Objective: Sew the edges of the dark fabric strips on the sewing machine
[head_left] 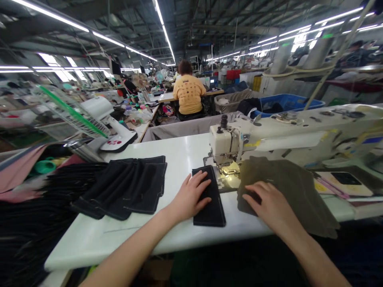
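Note:
My left hand lies with spread fingers on a dark folded fabric piece, just left of the sewing machine's needle area. Over a fan of olive-brown fabric pieces rests my right hand, its thumb and fingers apart and nothing gripped between them. The sewing machine has its lit metal needle plate between the two hands. Several dark fabric pieces with pale stitched edges lie overlapped to the left on the white tabletop.
A large pile of dark fabric hangs at the left edge. A white desk fan stands at the back left. On the right are a phone and pink scissors. A person in a yellow shirt sits ahead, near a blue bin.

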`<state>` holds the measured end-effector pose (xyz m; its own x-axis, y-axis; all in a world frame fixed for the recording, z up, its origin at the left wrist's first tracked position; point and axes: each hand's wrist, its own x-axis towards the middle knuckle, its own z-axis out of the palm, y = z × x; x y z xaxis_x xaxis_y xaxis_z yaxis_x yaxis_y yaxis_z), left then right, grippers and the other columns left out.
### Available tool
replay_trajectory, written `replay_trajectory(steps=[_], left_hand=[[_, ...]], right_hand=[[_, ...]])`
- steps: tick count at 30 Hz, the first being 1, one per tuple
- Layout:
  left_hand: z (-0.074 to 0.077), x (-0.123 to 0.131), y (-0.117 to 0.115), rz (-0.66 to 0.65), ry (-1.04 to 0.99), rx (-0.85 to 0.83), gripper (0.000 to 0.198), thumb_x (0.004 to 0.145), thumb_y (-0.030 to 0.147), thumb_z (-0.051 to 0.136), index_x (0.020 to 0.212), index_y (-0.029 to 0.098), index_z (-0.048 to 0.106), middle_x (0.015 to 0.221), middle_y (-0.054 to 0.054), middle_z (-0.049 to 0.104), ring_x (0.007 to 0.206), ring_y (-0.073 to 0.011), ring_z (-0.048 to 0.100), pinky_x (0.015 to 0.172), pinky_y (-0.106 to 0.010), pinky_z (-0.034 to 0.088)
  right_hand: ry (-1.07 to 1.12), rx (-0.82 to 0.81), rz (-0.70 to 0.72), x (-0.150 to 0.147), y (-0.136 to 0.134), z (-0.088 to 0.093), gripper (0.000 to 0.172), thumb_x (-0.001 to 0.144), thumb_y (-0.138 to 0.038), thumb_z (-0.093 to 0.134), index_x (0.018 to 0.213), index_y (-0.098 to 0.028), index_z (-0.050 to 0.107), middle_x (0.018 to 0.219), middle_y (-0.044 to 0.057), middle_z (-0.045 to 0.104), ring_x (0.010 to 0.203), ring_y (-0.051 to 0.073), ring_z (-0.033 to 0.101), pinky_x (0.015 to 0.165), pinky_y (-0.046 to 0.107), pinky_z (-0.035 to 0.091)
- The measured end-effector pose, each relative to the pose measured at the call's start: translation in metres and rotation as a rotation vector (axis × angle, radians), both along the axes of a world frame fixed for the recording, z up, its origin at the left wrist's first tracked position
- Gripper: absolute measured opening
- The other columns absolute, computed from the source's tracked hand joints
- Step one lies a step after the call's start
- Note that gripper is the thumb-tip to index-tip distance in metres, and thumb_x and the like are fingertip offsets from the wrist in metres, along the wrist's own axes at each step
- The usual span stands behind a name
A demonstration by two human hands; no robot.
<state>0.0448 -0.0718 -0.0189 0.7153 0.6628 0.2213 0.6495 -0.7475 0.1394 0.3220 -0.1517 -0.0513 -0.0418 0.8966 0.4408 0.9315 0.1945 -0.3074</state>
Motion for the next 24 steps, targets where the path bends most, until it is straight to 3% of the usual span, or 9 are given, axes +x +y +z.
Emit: replay_trajectory(steps=[3,5,8,11,15,17,20,21,24], left_hand=[[0.008,-0.005,-0.011,0.374,0.031,0.04,0.041,0.094,0.048,0.057,0.111,0.011,0.061,0.111,-0.018,0.064,0.107,-0.0332,0.062,0.091,-0.05,0.051],[0.009,-0.003,-0.015,0.506,0.099,-0.008,0.036,0.092,0.049,0.058,0.092,0.013,0.06,0.093,-0.014,0.063,0.093,-0.0318,0.063,0.08,-0.046,0.053],[0.005,0.0,-0.013,0.481,0.047,-0.155,0.022,0.089,0.036,0.064,0.082,0.018,0.054,0.085,-0.008,0.062,0.084,-0.026,0.063,0.075,-0.038,0.051],[0.003,-0.006,-0.005,0.504,-0.186,-0.311,0.014,0.085,0.024,0.062,0.078,0.021,0.051,0.075,-0.001,0.06,0.074,-0.0201,0.062,0.07,-0.032,0.049],[0.023,-0.048,0.015,0.638,-0.478,-0.5,0.018,0.079,0.032,0.065,0.083,0.021,0.051,0.067,0.004,0.057,0.065,-0.0175,0.061,0.063,-0.029,0.05],[0.042,-0.08,0.026,0.741,-0.451,-0.388,0.026,0.076,0.036,0.068,0.09,0.02,0.052,0.075,0.001,0.062,0.072,-0.0207,0.065,0.068,-0.032,0.052],[0.066,-0.118,0.041,0.96,-0.163,-0.115,0.033,0.078,0.037,0.065,0.103,0.016,0.055,0.098,-0.012,0.069,0.093,-0.0326,0.068,0.08,-0.044,0.054],[0.07,-0.123,0.043,0.977,-0.07,-0.025,0.04,0.08,0.039,0.065,0.11,0.015,0.055,0.106,-0.017,0.068,0.099,-0.0379,0.067,0.083,-0.05,0.054],[0.063,-0.106,0.04,0.749,-0.017,0.155,0.044,0.085,0.038,0.06,0.12,0.013,0.054,0.121,-0.02,0.065,0.113,-0.0403,0.062,0.094,-0.056,0.051]], right_hand=[[-0.002,-0.043,-0.054,0.009,-0.013,-0.005,0.027,0.085,-0.048,0.067,0.089,-0.022,0.063,0.087,0.006,0.066,0.083,0.026,0.062,0.072,0.04,0.048],[0.001,-0.074,-0.044,0.01,-0.016,-0.006,0.029,0.081,-0.049,0.071,0.086,-0.023,0.06,0.085,0.004,0.065,0.08,0.026,0.062,0.07,0.039,0.047],[0.031,-0.099,0.014,0.009,-0.014,-0.006,0.023,0.084,-0.044,0.068,0.08,-0.024,0.058,0.08,0.002,0.063,0.075,0.022,0.061,0.067,0.036,0.045],[0.084,-0.106,0.048,0.011,-0.007,-0.005,0.027,0.089,-0.041,0.061,0.07,-0.024,0.054,0.071,0.0,0.061,0.068,0.019,0.059,0.062,0.033,0.043],[0.204,-0.106,0.04,0.017,-0.003,-0.005,0.037,0.089,-0.051,0.059,0.064,-0.024,0.052,0.065,0.0,0.058,0.061,0.018,0.057,0.057,0.031,0.043],[0.257,-0.117,0.036,0.018,-0.003,-0.005,0.04,0.089,-0.055,0.058,0.063,-0.024,0.054,0.065,0.0,0.059,0.061,0.018,0.057,0.057,0.031,0.044],[0.323,-0.14,0.064,0.02,-0.004,-0.003,0.043,0.094,-0.054,0.052,0.064,-0.024,0.058,0.069,0.002,0.063,0.065,0.019,0.061,0.061,0.032,0.047],[0.34,-0.147,0.076,0.02,-0.004,0.0,0.043,0.095,-0.053,0.05,0.065,-0.024,0.06,0.071,0.002,0.065,0.067,0.019,0.062,0.063,0.031,0.049],[0.286,-0.09,0.043,0.02,-0.005,0.01,0.042,0.1,-0.047,0.044,0.074,-0.023,0.066,0.079,0.003,0.068,0.073,0.019,0.064,0.068,0.032,0.049]])
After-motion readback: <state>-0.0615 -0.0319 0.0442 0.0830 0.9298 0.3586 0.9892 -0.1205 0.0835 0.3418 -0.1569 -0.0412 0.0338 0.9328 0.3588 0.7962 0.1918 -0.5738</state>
